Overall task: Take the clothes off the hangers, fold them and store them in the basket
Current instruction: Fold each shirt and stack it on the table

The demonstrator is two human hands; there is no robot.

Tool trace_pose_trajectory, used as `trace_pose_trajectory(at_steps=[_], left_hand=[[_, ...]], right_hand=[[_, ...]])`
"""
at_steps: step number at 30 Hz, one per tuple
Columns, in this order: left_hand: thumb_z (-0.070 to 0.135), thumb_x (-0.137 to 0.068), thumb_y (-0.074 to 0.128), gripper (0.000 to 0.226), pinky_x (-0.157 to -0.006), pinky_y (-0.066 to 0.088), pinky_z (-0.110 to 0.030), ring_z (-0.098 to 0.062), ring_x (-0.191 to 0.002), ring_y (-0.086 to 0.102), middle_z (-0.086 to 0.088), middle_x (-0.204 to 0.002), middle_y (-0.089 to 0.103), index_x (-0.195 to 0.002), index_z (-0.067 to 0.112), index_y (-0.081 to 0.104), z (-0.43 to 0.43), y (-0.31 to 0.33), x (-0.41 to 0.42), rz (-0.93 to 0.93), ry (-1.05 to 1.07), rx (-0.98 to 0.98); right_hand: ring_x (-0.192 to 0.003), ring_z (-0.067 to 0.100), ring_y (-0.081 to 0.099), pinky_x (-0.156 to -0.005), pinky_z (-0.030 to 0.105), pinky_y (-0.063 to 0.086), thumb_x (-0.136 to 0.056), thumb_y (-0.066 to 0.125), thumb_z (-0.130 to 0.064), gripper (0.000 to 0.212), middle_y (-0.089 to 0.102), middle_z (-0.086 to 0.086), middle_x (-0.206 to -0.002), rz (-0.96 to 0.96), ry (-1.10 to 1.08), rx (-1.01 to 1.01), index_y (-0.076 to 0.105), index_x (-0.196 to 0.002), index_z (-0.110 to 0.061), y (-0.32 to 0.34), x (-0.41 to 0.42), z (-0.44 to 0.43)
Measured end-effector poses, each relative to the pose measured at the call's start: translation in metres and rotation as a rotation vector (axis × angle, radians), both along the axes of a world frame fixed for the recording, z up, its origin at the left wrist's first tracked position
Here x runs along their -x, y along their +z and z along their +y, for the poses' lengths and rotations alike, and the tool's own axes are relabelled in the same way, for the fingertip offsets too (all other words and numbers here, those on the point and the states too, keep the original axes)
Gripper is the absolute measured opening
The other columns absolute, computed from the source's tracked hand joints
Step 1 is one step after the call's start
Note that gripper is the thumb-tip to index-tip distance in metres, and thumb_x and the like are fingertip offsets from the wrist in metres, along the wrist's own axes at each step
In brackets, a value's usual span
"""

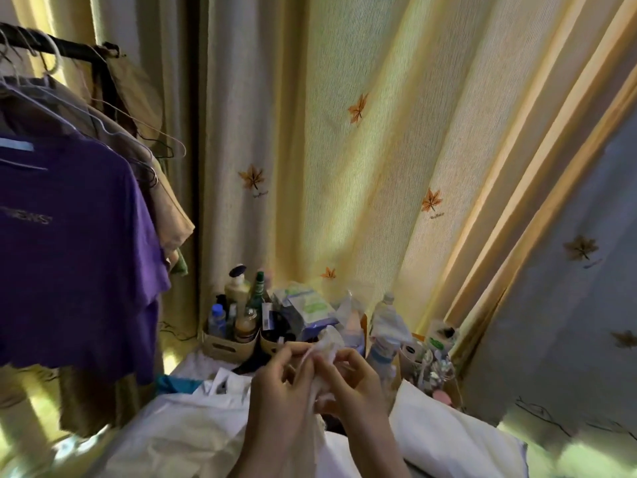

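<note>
White cloth [327,341] is pinched tight at its top by the curled fingers of both the left hand [275,388] and the right hand [358,381], just above the bed [155,436], and a purple shirt [76,236] hangs from the rail [76,50] on the left.

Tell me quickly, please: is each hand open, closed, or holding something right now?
Left hand: closed, gripping the white garment.
Right hand: closed, gripping the same white garment.
</note>
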State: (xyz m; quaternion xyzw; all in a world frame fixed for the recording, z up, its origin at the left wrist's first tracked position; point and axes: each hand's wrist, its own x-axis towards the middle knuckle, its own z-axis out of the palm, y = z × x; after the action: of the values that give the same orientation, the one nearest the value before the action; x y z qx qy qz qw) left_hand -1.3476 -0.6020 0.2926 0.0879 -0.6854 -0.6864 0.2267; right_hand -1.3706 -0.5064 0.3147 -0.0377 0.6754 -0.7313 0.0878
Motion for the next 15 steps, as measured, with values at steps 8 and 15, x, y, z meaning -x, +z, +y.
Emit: trace_pose_trajectory(at_steps=[8,15], left_hand=[[0.042,-0.085,0.056,0.013,-0.058,0.056,-0.021,-0.006,-0.079,0.07,0.014,-0.089,0.071,-0.094,0.044,0.065,-0.005,-0.003,-0.014,0.064,-0.117,0.03],[0.045,-0.085,0.057,0.016,-0.068,0.056,-0.022,-0.008,-0.088,0.069,0.006,-0.094,0.071,-0.095,0.036,0.065,-0.009,-0.011,-0.013,0.094,-0.23,0.022]], right_hand=[[-0.079,0.032,0.072,-0.059,0.034,0.058,-0.074,0.067,-0.023,0.036,0.072,0.021,-0.089,-0.026,0.129,0.156,0.063,-0.101,0.001,-0.004,-0.006,0.015],[-0.076,0.034,0.072,-0.058,0.035,0.059,-0.085,0.063,0.0,0.041,0.074,0.017,-0.085,0.085,-0.003,0.109,0.047,-0.114,-0.024,-0.012,-0.005,0.019]])
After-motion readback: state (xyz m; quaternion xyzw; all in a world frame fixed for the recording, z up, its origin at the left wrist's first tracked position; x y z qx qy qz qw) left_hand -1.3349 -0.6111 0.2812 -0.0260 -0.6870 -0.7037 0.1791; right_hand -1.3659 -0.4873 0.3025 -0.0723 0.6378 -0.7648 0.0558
